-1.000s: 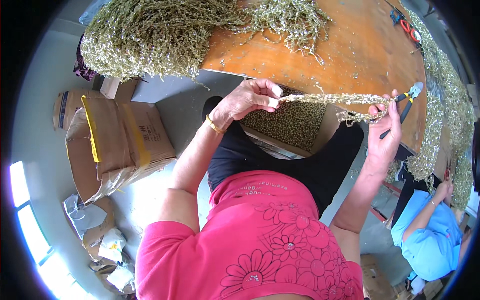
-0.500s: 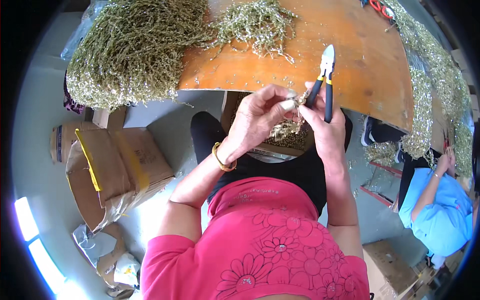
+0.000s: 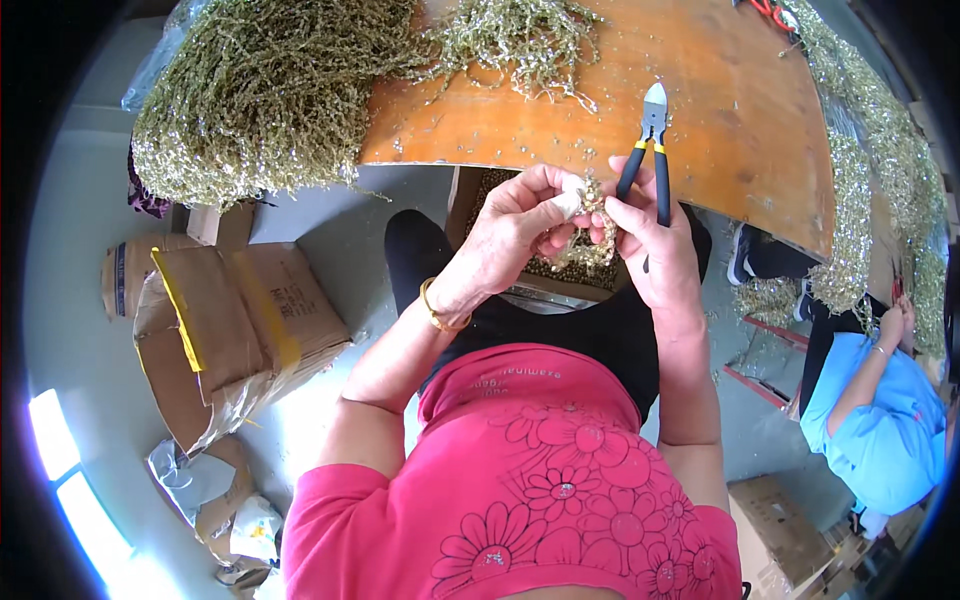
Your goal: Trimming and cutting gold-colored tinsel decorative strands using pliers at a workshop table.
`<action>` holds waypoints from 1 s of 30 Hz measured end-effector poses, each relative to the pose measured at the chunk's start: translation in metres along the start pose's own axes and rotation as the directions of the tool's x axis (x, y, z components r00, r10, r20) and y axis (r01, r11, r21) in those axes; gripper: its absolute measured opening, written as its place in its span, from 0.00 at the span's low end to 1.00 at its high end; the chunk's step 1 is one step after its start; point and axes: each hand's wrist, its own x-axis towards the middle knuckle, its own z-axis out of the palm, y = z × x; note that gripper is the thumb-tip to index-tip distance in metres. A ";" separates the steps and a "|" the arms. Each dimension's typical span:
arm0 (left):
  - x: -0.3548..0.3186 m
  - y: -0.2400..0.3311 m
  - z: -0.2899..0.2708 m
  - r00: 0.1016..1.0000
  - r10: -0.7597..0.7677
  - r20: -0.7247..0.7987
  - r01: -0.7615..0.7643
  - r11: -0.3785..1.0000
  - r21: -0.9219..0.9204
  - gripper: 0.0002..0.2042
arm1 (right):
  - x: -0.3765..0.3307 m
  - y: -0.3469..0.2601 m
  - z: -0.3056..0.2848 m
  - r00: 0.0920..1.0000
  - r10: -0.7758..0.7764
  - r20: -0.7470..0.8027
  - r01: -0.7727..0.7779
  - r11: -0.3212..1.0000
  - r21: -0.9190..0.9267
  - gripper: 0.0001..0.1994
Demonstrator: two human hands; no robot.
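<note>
Your left hand [image 3: 515, 225] and right hand [image 3: 645, 240] both pinch a small sprig bundle [image 3: 590, 200], held above your lap by the table [image 3: 730, 110] edge. It looks light, bendy and crumbly, so grip the stems softly. The cutters [image 3: 650, 150] stay tucked in your right palm.

I see a brown wooden tabletop [image 3: 700, 90] across the top of the frame. A big heap of green sprigs [image 3: 260, 90] spills over its upper-left edge, a smaller tangle [image 3: 515, 40] lies at top centre, and a long strip of sprigs [image 3: 860, 170] runs down its right side. Red-handled scissors [image 3: 772, 12] sit at the top right.
</note>
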 end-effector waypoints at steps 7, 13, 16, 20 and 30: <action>-0.003 0.012 0.005 1.000 0.014 0.017 -0.019 0.933 0.360 0.08 | 0.002 0.004 -0.005 1.000 0.005 0.018 -0.006 0.999 0.039 0.20; 0.002 -0.018 -0.005 0.986 0.136 -0.100 -0.124 0.985 0.122 0.06 | -0.005 0.023 0.004 0.990 -0.127 -0.066 0.114 0.978 -0.174 0.20; 0.002 -0.023 -0.006 0.989 0.140 -0.054 -0.140 0.990 0.009 0.06 | -0.014 0.030 0.007 0.997 -0.072 -0.042 0.065 0.986 -0.155 0.18; -0.002 -0.029 -0.004 0.990 0.123 -0.066 -0.122 0.992 0.011 0.09 | -0.015 0.038 0.009 0.986 -0.123 -0.116 0.108 0.986 -0.126 0.19; 0.002 -0.028 -0.014 0.981 0.180 -0.072 -0.179 0.984 0.012 0.08 | -0.018 0.027 -0.010 0.938 -0.342 -0.054 0.282 0.845 -0.454 0.20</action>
